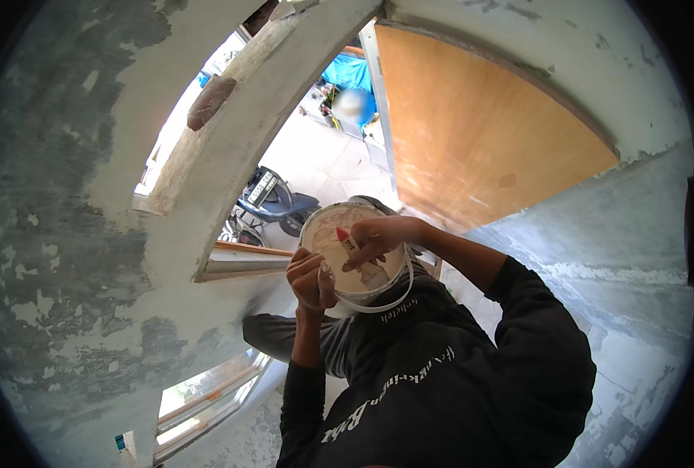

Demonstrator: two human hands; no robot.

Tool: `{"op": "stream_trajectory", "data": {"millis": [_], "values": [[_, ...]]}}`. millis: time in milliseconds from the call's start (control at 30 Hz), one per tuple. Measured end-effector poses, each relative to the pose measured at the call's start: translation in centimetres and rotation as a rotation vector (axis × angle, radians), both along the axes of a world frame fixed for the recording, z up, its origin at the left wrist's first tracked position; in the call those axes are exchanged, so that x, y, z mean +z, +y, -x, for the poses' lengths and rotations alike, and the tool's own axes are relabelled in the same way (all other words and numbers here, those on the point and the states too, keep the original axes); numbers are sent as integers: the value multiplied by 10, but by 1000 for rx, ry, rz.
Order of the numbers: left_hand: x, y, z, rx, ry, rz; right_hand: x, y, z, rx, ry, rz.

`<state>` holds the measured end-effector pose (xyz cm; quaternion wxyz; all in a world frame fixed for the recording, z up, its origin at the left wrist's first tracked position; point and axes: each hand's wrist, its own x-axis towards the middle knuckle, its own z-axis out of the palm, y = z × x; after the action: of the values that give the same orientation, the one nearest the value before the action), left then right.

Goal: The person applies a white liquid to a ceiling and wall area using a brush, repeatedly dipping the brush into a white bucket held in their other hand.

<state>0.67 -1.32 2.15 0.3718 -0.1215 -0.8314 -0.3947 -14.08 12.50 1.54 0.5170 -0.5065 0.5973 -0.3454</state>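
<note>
My left hand point(311, 279) is closed around the left rim of a white plastic bucket point(325, 237), with pale smears on the thumb. The bucket is in front of my lap, its white carrying handle point(382, 308) hanging on the near side. My right hand point(376, 238) grips a putty knife point(347, 241) over the bucket's mouth. The knife's pale, red-tipped handle bears writing and points up and to the left. Its blade point(374, 276) points down into the bucket, partly coated in a pale material. How full the bucket is, I cannot tell.
To the left rises a wall point(89, 269) with patchy grey and white plaster. A brownish block point(212, 102) rests on the ledge of an opening. Beyond the doorway stands a motorcycle point(279, 202). A wooden panel point(487, 123) is at upper right, a window point(206, 403) at lower left.
</note>
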Motion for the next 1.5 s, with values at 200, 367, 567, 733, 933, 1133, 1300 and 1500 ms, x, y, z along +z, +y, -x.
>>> {"op": "stream_trajectory", "data": {"millis": [200, 367, 567, 733, 933, 1133, 1300, 1500], "values": [[-3, -9, -5, 59, 23, -140, 6, -4, 3, -136, 129, 141], [-1, -7, -2, 2, 61, -53, 10, -5, -3, 7, 60, -12], [1, -8, 3, -47, 45, -26, 11, 0, 1, -12, 131, 80], [17, -22, 6, -62, 50, -134, 22, 11, 22, -311, 179, 142], [68, -39, 18, -54, 182, -215, 78, 10, 45, -454, 80, 332], [96, -59, 17, -46, 253, -290, 128, -4, 38, -145, 244, 205], [95, -67, 6, 9, 257, -417, 130, -9, 33, -89, 90, 231], [98, -69, -3, -17, 242, -388, 112, -18, 31, -34, 46, 196]]}}
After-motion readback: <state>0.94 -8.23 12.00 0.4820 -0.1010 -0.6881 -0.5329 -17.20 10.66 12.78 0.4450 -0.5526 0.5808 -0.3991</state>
